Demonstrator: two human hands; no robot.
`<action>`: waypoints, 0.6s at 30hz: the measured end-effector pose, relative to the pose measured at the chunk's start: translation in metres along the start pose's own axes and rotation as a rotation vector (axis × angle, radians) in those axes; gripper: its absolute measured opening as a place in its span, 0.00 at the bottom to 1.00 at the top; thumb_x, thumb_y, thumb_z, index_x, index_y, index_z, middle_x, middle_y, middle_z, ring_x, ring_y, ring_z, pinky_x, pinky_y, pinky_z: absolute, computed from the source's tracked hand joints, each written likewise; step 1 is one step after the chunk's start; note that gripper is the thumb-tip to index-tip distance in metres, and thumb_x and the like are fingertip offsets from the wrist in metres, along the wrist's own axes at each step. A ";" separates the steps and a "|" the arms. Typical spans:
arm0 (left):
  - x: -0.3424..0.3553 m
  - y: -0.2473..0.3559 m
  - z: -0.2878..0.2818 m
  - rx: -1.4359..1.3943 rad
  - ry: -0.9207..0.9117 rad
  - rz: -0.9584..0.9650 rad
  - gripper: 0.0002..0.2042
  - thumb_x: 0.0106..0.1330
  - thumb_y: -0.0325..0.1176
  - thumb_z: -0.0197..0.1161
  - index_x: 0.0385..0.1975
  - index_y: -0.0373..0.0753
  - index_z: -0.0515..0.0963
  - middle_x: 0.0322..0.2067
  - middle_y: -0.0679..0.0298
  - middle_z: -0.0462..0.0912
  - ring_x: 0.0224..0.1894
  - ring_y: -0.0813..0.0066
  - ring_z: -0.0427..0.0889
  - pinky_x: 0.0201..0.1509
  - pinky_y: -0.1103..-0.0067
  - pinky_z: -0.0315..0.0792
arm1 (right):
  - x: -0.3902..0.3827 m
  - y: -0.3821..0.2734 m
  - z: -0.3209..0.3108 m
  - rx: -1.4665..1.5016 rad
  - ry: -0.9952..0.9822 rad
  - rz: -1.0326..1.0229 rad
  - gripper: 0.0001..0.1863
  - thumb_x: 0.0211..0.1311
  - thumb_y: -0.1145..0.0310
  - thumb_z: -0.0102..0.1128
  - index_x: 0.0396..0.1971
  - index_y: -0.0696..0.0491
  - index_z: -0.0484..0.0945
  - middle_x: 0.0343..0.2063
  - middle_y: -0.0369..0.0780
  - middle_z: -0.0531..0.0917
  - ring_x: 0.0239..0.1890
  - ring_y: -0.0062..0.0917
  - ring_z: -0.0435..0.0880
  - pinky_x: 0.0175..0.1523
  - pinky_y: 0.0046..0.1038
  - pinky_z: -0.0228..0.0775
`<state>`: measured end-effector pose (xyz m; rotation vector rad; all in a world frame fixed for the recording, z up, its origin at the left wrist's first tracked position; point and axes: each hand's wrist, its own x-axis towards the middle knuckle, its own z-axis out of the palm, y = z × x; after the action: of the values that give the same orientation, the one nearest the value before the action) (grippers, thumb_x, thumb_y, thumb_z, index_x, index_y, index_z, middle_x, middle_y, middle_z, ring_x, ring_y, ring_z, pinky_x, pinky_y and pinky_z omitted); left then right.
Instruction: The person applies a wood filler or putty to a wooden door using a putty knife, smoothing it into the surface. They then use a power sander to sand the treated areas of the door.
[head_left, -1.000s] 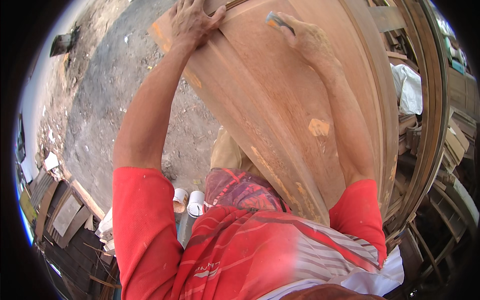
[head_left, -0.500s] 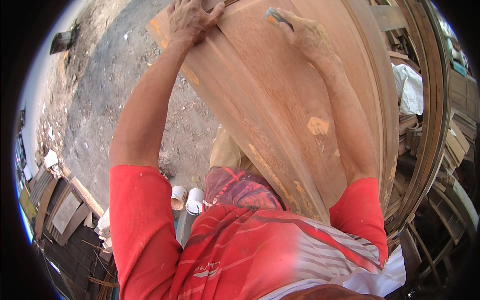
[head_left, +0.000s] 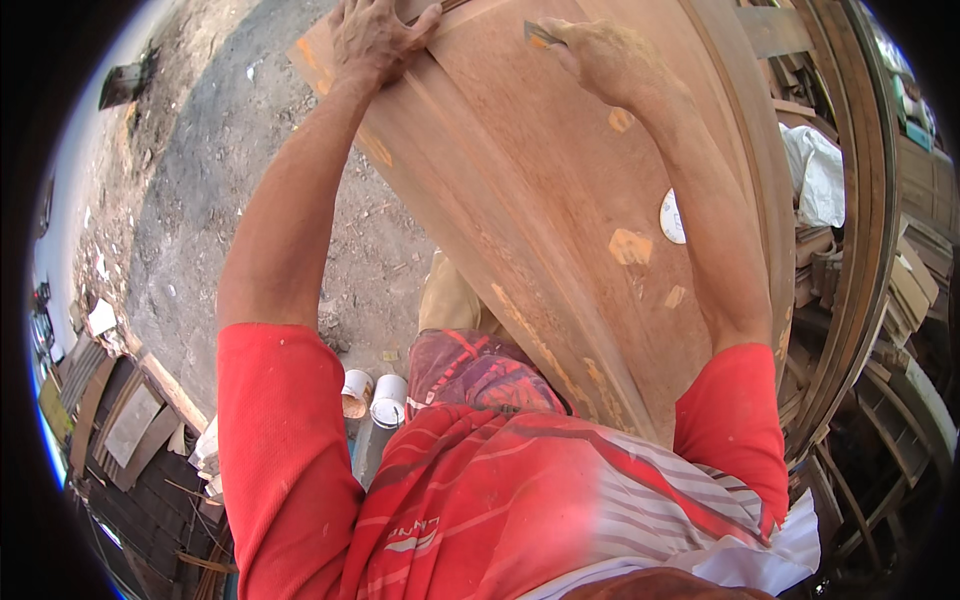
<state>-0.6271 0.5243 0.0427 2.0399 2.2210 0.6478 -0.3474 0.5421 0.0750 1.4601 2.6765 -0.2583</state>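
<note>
Grey tool [head_left: 536, 35] juts leftward from right hand [head_left: 622, 65]

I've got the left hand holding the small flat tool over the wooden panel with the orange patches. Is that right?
Not quite: the head view shows the small flat tool in the right hand, not the left hand. It is indeed over the wooden panel with the orange patches.
</note>
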 end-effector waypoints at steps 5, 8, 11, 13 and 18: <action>-0.002 -0.013 0.010 0.013 0.041 0.031 0.33 0.64 0.51 0.66 0.66 0.38 0.73 0.71 0.52 0.68 0.75 0.51 0.61 0.78 0.58 0.55 | -0.018 -0.017 -0.030 0.041 -0.219 0.093 0.20 0.77 0.64 0.51 0.65 0.40 0.78 0.35 0.39 0.91 0.34 0.26 0.89 0.41 0.36 0.84; 0.004 -0.006 0.014 -0.004 0.047 0.055 0.33 0.63 0.51 0.67 0.66 0.39 0.73 0.71 0.52 0.69 0.74 0.52 0.62 0.77 0.58 0.56 | -0.031 0.004 -0.005 0.047 -0.015 0.035 0.21 0.77 0.63 0.54 0.66 0.42 0.76 0.36 0.39 0.90 0.33 0.28 0.89 0.40 0.36 0.83; -0.001 -0.008 0.013 0.017 0.046 0.071 0.33 0.64 0.51 0.67 0.66 0.39 0.73 0.71 0.52 0.68 0.74 0.53 0.63 0.77 0.58 0.56 | -0.060 0.000 0.004 0.280 0.266 0.124 0.22 0.76 0.65 0.55 0.67 0.44 0.74 0.34 0.41 0.89 0.33 0.31 0.89 0.40 0.36 0.83; -0.003 -0.016 0.020 0.063 0.069 0.096 0.34 0.65 0.55 0.63 0.68 0.42 0.72 0.71 0.55 0.68 0.75 0.57 0.62 0.78 0.60 0.54 | -0.082 -0.015 0.003 0.511 0.384 0.259 0.22 0.76 0.64 0.56 0.67 0.46 0.74 0.34 0.43 0.89 0.35 0.33 0.90 0.42 0.36 0.83; -0.003 -0.014 0.028 0.107 0.024 0.098 0.36 0.65 0.61 0.59 0.69 0.45 0.70 0.72 0.61 0.67 0.76 0.63 0.59 0.80 0.63 0.49 | -0.135 -0.055 0.031 0.901 0.481 0.448 0.24 0.74 0.63 0.58 0.68 0.50 0.74 0.28 0.40 0.85 0.30 0.21 0.85 0.39 0.28 0.77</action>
<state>-0.6311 0.5281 0.0116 2.2151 2.2271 0.5754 -0.3210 0.3953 0.0707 2.5829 2.5276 -1.3494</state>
